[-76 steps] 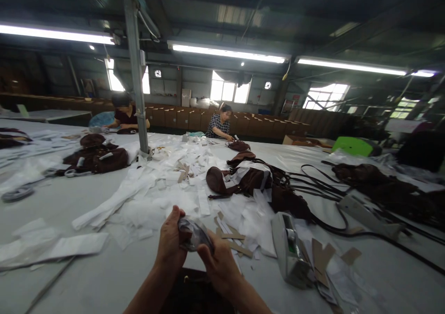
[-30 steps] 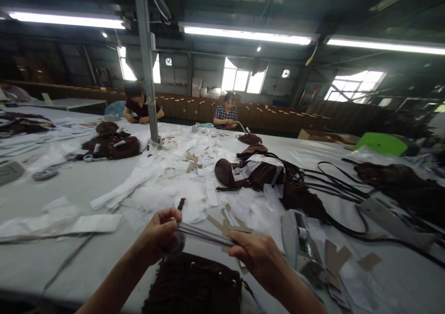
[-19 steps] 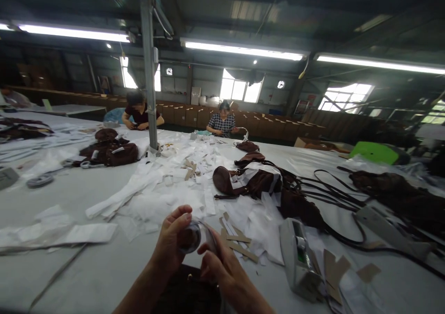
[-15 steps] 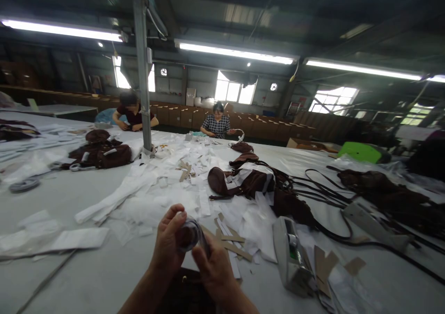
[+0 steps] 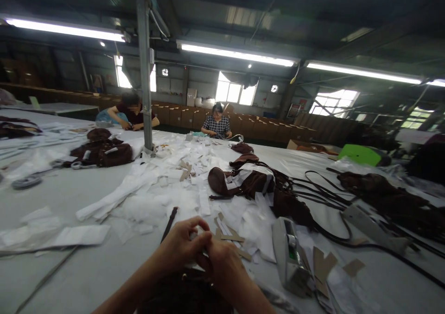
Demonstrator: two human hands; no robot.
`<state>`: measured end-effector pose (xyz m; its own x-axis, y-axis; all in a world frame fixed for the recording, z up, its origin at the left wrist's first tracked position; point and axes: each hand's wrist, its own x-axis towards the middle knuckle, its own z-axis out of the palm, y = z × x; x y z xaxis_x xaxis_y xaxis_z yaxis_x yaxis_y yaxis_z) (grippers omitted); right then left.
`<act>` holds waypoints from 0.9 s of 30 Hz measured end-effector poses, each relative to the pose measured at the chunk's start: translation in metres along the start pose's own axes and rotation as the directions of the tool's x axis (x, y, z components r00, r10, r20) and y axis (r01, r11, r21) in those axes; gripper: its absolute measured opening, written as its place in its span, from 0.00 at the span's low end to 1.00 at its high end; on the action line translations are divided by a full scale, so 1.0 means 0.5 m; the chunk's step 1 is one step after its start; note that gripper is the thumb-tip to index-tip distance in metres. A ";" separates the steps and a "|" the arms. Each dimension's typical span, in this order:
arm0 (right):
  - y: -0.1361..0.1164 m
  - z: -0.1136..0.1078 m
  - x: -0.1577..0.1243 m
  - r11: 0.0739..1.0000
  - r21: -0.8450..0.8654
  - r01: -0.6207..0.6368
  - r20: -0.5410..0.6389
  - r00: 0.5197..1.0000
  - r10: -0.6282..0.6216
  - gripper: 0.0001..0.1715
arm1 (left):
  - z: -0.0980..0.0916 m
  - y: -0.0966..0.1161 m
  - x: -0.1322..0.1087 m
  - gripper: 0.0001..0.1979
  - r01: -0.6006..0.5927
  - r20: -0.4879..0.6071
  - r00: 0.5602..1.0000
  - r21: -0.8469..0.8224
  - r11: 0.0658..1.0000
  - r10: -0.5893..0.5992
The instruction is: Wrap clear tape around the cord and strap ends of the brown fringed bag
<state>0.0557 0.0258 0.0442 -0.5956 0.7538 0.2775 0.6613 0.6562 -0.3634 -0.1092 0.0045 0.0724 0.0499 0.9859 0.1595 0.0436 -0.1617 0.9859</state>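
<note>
My left hand (image 5: 186, 242) and my right hand (image 5: 224, 258) meet above a dark brown bag (image 5: 184, 293) at the near edge of the table. Both have their fingers bent and pressed together at the tips; whatever they pinch is hidden between them. A small gold-coloured metal fitting (image 5: 184, 276) shows on the bag under my wrists. Just beyond my left hand a dark strap (image 5: 169, 223) sticks out over the white table (image 5: 86, 277). Brown card strips (image 5: 231, 235) and white paper lie beyond my right hand.
A grey device (image 5: 285, 254) stands to the right. Dark brown bags with long straps (image 5: 257, 184) lie behind it, and more bags (image 5: 107, 152) at left. White wrapping scraps (image 5: 139, 203) cover the middle. A metal post (image 5: 144, 73) rises there. Two people (image 5: 217, 124) sit opposite.
The loop of pale strip earlier held between my hands no longer shows there. My hands have come together, and a dark strap now shows beyond the left one.
</note>
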 end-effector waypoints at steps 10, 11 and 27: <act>-0.020 0.016 -0.005 0.945 0.310 -0.100 -0.129 0.981 0.146 0.18 | 0.064 -0.050 0.018 0.18 -0.148 -0.462 0.873 -0.553 0.820 -0.154; -0.011 0.018 -0.007 0.973 0.201 -0.111 -0.104 0.986 0.134 0.15 | 0.054 -0.057 0.014 0.19 -0.103 -0.373 0.923 -0.464 0.880 -0.089; 0.004 0.007 -0.008 1.000 0.020 -0.004 -0.086 0.996 0.005 0.06 | 0.043 -0.030 0.010 0.21 -0.070 -0.316 0.947 -0.362 0.929 -0.052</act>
<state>0.0578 0.0242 0.0394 -0.5505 0.7574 0.3511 0.6545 0.6527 -0.3817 -0.0881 0.0112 0.0572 -0.2708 0.9556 0.1164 -0.3244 -0.2044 0.9235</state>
